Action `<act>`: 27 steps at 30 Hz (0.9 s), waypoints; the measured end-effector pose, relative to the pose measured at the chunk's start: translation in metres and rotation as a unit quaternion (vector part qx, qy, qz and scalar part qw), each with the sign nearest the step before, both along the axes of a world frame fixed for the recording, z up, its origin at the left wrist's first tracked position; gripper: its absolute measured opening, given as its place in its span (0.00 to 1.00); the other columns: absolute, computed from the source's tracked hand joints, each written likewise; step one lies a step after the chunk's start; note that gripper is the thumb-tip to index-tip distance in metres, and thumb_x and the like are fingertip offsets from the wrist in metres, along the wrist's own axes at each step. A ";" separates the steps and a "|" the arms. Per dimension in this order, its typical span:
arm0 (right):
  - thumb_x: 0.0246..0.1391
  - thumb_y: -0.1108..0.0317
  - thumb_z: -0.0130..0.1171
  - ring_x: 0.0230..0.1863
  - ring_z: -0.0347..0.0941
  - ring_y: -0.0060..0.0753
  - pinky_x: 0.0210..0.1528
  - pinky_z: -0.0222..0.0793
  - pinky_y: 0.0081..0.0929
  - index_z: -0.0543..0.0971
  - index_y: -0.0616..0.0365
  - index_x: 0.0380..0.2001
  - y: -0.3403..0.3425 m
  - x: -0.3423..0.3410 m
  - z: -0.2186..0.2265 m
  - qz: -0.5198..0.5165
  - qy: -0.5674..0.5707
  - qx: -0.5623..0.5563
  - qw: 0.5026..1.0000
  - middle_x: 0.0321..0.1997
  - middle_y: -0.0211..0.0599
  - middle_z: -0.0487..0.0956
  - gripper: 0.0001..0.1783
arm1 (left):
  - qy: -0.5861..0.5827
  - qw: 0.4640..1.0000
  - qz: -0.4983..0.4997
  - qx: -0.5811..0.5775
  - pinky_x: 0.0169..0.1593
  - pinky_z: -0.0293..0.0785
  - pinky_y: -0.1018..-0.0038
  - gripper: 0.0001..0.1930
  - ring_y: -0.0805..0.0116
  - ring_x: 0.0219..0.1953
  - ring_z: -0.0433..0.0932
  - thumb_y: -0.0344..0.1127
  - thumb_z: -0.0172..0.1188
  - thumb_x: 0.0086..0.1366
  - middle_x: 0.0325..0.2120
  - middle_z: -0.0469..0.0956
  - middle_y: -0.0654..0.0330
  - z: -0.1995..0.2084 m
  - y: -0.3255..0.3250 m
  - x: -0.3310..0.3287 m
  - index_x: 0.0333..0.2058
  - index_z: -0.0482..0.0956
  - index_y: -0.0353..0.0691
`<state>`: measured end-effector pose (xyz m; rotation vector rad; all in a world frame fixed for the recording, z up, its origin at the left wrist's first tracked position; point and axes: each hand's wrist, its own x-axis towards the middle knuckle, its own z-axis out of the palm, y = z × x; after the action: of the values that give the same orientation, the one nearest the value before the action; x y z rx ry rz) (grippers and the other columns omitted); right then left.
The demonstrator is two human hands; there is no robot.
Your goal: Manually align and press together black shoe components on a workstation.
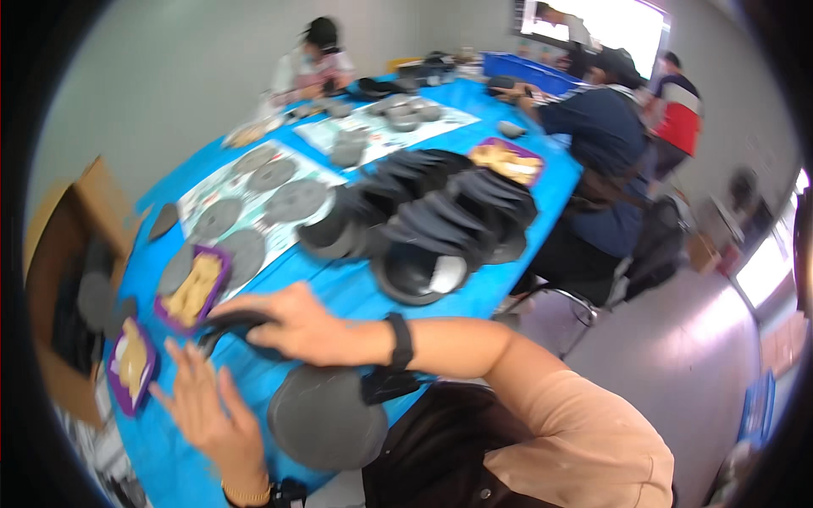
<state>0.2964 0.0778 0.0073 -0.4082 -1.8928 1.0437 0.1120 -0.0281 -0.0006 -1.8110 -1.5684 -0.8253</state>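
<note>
My right hand (298, 326), with a black band on its wrist, is closed around a dark, curved piece (241, 322) whose exact kind I cannot make out through the blur. Below it, my left hand (207, 415) has its fingers spread and holds nothing. The left fingertips come close to the lower end of the dark piece; whether they touch it I cannot tell. A round grey disc (326, 419) lies at the table's near edge, to the right of my left hand. Two purple trays, one upper (183, 325) and one lower (117, 388), hold tan pieces beside my hands.
Stacks of black bowls (415, 284) fill the middle of the blue-covered table (292, 284). Grey discs (296, 201) lie on printed sheets. Another purple tray (535, 176) stands farther back. An open cardboard box (89, 207) is at the left. Other people (597, 127) sit around the table.
</note>
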 end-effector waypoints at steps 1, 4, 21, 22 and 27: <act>0.49 0.72 0.59 0.42 0.80 0.32 0.44 0.73 0.27 0.76 0.58 0.55 -0.001 0.000 -0.001 -0.037 -0.009 0.018 0.999 0.43 0.45 0.83 0.26 | 0.003 1.000 0.002 0.008 0.69 0.45 0.47 0.23 0.52 0.61 0.69 0.31 0.57 0.65 0.61 0.68 0.45 0.000 0.003 0.007 0.58 0.70 0.30; 0.48 0.64 0.64 0.29 0.73 0.18 0.33 0.70 0.21 0.77 0.62 0.52 0.000 0.029 0.004 -0.079 0.011 -0.087 0.993 0.31 0.30 0.82 0.27 | -0.076 0.993 -0.089 0.002 0.70 0.45 0.53 0.31 0.48 0.66 0.63 0.35 0.62 0.63 0.64 0.63 0.44 0.004 0.017 0.031 0.63 0.64 0.33; 0.46 0.78 0.57 0.37 0.78 0.29 0.41 0.74 0.24 0.77 0.68 0.43 0.013 0.023 0.011 0.049 0.102 -0.377 0.919 0.38 0.40 0.80 0.17 | -0.058 0.990 -0.106 0.067 0.59 0.65 0.48 0.16 0.55 0.46 0.79 0.37 0.73 0.49 0.50 0.78 0.48 0.015 0.023 -0.003 0.32 0.79 0.35; 0.46 0.78 0.57 0.37 0.77 0.28 0.41 0.73 0.23 0.78 0.69 0.43 0.012 0.023 0.011 0.046 0.098 -0.359 0.927 0.38 0.40 0.81 0.17 | -0.061 0.990 -0.106 0.069 0.59 0.66 0.48 0.14 0.56 0.46 0.79 0.35 0.73 0.49 0.49 0.79 0.49 0.016 0.022 -0.004 0.31 0.79 0.35; 0.45 0.72 0.57 0.35 0.74 0.26 0.40 0.68 0.21 0.79 0.69 0.47 0.009 0.027 0.011 -0.027 -0.028 -0.067 0.997 0.36 0.40 0.82 0.23 | -0.062 0.992 -0.099 0.036 0.58 0.67 0.47 0.11 0.56 0.46 0.79 0.31 0.70 0.51 0.48 0.79 0.49 0.015 0.022 -0.007 0.29 0.77 0.36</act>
<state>0.3232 0.0870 0.0181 -0.5678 -1.8564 1.1385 0.1048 -0.0065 0.0139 -1.9164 -1.4283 -1.0915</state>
